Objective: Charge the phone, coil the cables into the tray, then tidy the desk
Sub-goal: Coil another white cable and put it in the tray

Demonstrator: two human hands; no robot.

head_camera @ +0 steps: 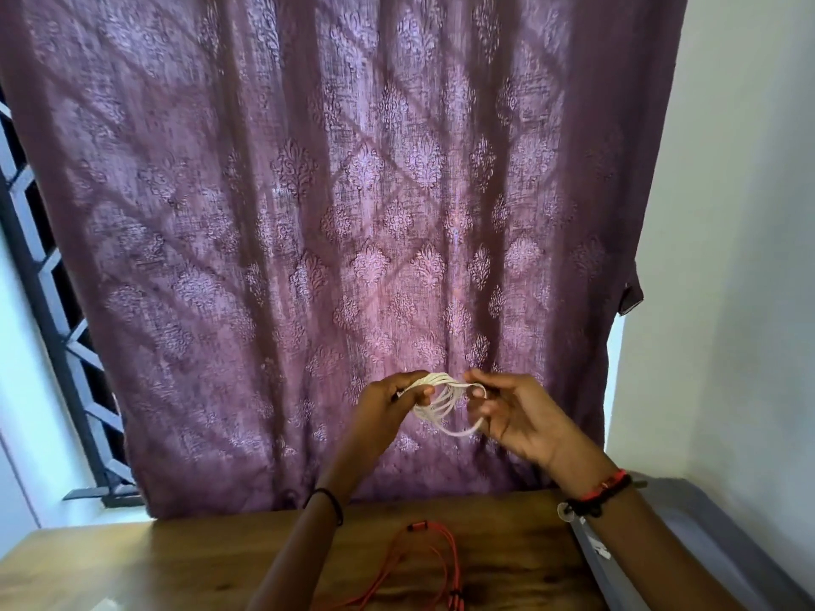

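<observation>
while aloft, loosely coiled white cable [442,380]

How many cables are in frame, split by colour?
1 white coiled cable, gripped by the left hand and pinched by the right hand
1 red cable, lying on the wooden desk, partly out of frame
Total: 2

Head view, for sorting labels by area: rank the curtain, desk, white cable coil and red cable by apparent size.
1. curtain
2. desk
3. white cable coil and red cable look alike; the red one runs off frame, so unranked.
</observation>
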